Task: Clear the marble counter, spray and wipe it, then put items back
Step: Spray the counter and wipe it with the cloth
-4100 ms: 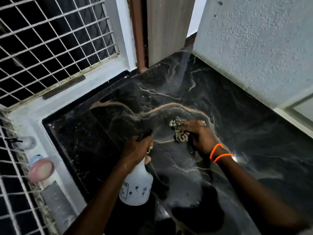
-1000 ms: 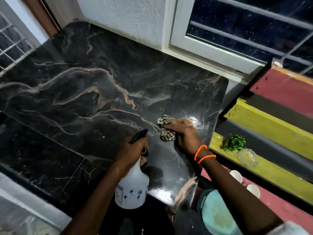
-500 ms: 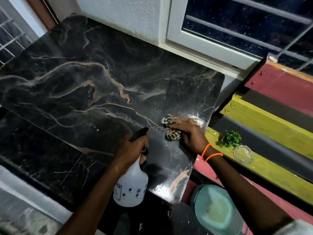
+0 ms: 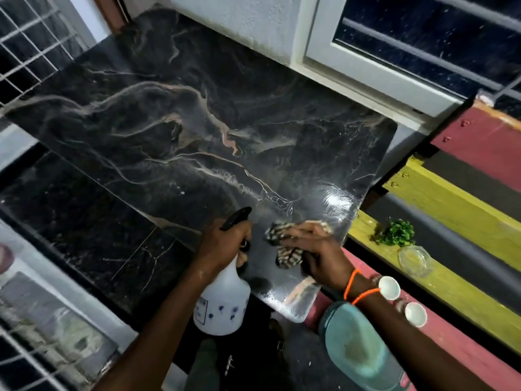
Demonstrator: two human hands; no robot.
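The black marble counter (image 4: 197,131) with pale veins fills the middle of the head view; nothing stands on it. My left hand (image 4: 222,246) grips the neck of a white spray bottle (image 4: 222,306) with a black nozzle, held over the counter's near edge. My right hand (image 4: 315,252) presses a striped cloth (image 4: 287,258) flat on the counter near its right front corner. Two orange bands circle my right wrist. A wet shine shows on the marble just beyond the cloth.
To the right is a striped bench (image 4: 451,198) in red, yellow and grey with a small green plant (image 4: 394,235), a glass dish (image 4: 414,261) and two small white cups (image 4: 389,287). A teal container (image 4: 358,351) sits below my right arm. A window (image 4: 394,52) is behind, a wire grille (image 4: 28,38) at the left.
My right hand has slid the cloth nearer, toward the counter's front right corner. Over four seconds the wiping shifted from the counter's left part to its right end. The bottle stays in my left hand.
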